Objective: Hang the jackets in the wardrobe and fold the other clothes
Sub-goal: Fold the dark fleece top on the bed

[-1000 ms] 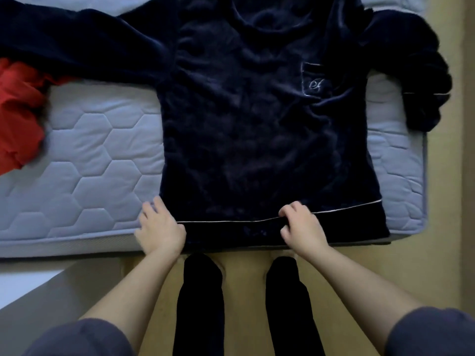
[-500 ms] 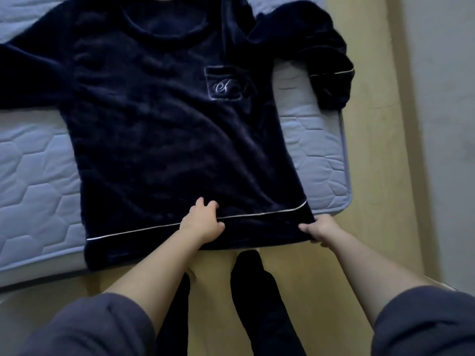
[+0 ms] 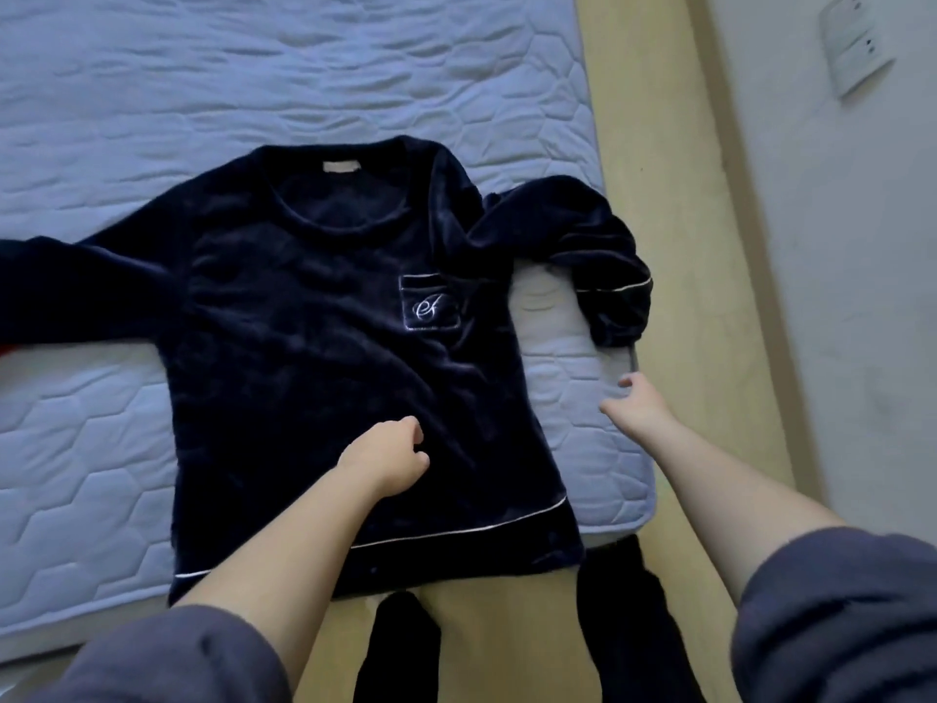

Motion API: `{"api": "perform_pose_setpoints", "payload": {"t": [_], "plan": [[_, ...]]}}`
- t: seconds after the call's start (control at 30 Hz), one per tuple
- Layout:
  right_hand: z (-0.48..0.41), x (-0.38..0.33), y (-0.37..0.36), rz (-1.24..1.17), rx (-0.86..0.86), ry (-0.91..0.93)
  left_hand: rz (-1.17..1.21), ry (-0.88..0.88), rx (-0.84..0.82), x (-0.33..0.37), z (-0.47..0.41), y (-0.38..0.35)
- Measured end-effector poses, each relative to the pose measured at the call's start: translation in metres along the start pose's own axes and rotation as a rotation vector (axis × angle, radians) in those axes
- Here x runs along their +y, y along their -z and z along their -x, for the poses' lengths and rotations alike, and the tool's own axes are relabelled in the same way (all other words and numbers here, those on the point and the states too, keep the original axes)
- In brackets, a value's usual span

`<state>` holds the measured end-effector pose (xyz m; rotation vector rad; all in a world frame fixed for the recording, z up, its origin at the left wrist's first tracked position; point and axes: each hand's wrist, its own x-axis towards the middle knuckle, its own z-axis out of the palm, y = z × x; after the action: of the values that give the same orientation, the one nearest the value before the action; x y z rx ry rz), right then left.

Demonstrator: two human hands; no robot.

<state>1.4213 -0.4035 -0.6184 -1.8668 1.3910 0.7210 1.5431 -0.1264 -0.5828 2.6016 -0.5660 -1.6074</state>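
Note:
A dark navy velvet top (image 3: 314,357) with white piping and a chest pocket lies front up on the quilted grey mattress (image 3: 304,83). One sleeve stretches off to the left. The other sleeve (image 3: 603,266) is bunched at the mattress's right edge, its cuff hanging over. My left hand (image 3: 388,456) rests on the lower middle of the top, fingers loosely curled and holding nothing. My right hand (image 3: 636,403) hovers over bare mattress to the right of the top, below the bunched sleeve, with relaxed fingers and nothing in it.
A sliver of red cloth (image 3: 5,350) shows at the left edge. Yellowish floor (image 3: 674,144) runs along the mattress's right side, against a white wall with a socket plate (image 3: 854,43). My legs in dark trousers (image 3: 400,652) stand at the mattress's front edge.
Both hands have let go of the hem. My left hand slid up onto the top's body, my right hand moved up and right toward the bunched sleeve. The view lifted.

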Motion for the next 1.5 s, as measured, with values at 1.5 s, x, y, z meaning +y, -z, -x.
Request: {"api": "perform_pose_setpoints", "payload": {"t": [1.5], "plan": [[-0.391,0.015,0.352,0.002,-0.538,0.076,-0.304,0.072,0.741,0.276,-0.328,0.207]]}}
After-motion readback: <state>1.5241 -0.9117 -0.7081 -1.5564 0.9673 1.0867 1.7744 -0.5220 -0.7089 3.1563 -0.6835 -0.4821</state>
